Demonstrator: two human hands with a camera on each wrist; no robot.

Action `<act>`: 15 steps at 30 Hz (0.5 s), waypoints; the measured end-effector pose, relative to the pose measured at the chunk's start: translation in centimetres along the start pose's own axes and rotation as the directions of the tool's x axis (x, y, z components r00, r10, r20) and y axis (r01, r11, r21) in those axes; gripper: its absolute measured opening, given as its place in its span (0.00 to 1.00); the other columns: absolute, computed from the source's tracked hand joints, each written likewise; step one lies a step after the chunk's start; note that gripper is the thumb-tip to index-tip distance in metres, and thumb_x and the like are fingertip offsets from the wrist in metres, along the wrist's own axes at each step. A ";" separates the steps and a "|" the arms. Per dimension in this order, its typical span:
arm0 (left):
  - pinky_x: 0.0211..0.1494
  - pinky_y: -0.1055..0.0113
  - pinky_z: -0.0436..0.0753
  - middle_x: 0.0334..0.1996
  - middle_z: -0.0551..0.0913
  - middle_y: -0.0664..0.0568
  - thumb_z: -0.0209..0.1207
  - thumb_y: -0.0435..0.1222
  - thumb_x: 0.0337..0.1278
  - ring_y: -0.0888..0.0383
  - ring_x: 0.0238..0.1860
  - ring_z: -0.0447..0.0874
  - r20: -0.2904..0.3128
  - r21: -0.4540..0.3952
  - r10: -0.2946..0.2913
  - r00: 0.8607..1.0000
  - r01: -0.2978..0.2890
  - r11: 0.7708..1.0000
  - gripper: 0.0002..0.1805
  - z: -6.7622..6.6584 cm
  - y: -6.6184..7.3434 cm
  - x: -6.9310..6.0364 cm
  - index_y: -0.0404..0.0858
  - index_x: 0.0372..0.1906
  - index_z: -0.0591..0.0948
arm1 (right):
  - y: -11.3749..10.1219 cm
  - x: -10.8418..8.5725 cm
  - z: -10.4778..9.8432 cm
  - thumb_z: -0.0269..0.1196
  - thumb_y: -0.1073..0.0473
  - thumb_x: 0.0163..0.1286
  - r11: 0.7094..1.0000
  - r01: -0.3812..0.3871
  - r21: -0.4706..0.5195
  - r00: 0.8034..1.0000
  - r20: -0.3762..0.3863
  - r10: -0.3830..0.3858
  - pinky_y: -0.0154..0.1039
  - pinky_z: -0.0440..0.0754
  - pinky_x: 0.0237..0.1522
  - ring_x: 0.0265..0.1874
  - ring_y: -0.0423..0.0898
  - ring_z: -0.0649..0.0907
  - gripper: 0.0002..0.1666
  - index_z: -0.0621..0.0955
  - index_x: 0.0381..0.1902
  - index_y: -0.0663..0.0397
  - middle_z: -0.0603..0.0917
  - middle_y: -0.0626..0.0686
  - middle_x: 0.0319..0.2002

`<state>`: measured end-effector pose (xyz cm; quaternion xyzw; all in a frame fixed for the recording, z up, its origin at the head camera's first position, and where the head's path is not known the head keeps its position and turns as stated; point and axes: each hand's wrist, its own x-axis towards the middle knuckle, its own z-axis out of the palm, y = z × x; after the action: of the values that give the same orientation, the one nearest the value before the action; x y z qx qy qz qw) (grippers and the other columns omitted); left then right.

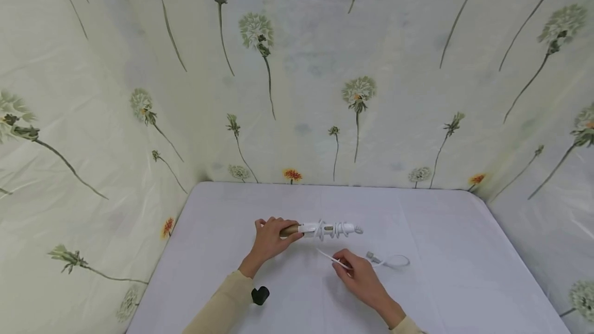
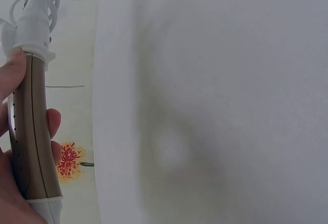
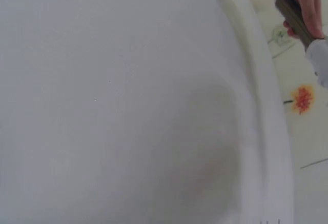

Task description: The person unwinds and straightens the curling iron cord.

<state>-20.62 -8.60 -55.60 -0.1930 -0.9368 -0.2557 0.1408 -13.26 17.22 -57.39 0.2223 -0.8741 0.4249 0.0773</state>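
A smooth white tablecloth (image 1: 445,293) covers the table in front of me, with pale flowered sheeting hung round it. Closest to the person, a small black object (image 1: 260,295) lies on the cloth beside the cream left sleeve (image 1: 225,303); I can't make out what it is. The right hand (image 1: 359,277) pinches a white cord (image 1: 328,256) between thumb and fingers, and the cord runs on past it into a loop that ends in a grey plug (image 1: 373,257). A little farther off, the left hand (image 1: 270,238) is wrapped round the bronze grip of a white-and-bronze handheld appliance (image 1: 307,229), holding it over the table, roughly level. More cord winds in loose coils about its white end, which points rightward. Behind everything, the sheeting (image 1: 301,143) shows dandelion heads and orange blooms (image 1: 292,174).
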 end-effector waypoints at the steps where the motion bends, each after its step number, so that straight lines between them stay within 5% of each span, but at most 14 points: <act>1: 0.47 0.49 0.59 0.32 0.85 0.62 0.59 0.61 0.50 0.61 0.34 0.76 0.001 0.004 0.000 1.000 0.000 1.000 0.21 0.0 0.0 0.0 0.57 0.45 0.84 | 0.0 0.1 -0.2 0.62 0.62 0.66 1.000 0.024 0.007 1.000 -0.019 -0.024 0.27 0.76 0.26 0.24 0.29 0.76 0.05 0.78 0.39 0.48 0.80 0.39 0.27; 9: 0.48 0.49 0.59 0.33 0.85 0.61 0.58 0.62 0.51 0.60 0.35 0.76 0.024 0.023 0.005 1.000 -0.005 1.000 0.22 0.1 -0.2 -0.1 0.57 0.46 0.84 | 0.0 1.1 -1.6 0.61 0.69 0.64 0.976 0.218 0.004 0.967 -0.136 -0.216 0.23 0.76 0.28 0.26 0.31 0.78 0.10 0.78 0.39 0.49 0.82 0.42 0.30; 15: 0.46 0.50 0.58 0.32 0.84 0.61 0.57 0.63 0.51 0.61 0.34 0.75 0.059 0.032 0.010 0.998 -0.012 0.999 0.22 0.1 -0.4 -0.3 0.57 0.46 0.84 | -0.3 2.2 -2.8 0.61 0.68 0.64 0.970 0.241 -0.042 0.953 -0.177 -0.245 0.20 0.74 0.29 0.25 0.33 0.77 0.06 0.79 0.39 0.57 0.81 0.44 0.31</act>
<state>-20.57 -8.97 -55.95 -0.2033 -0.9435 -0.2338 0.1178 -15.21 18.56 -54.76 0.2877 -0.8337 0.4218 0.2104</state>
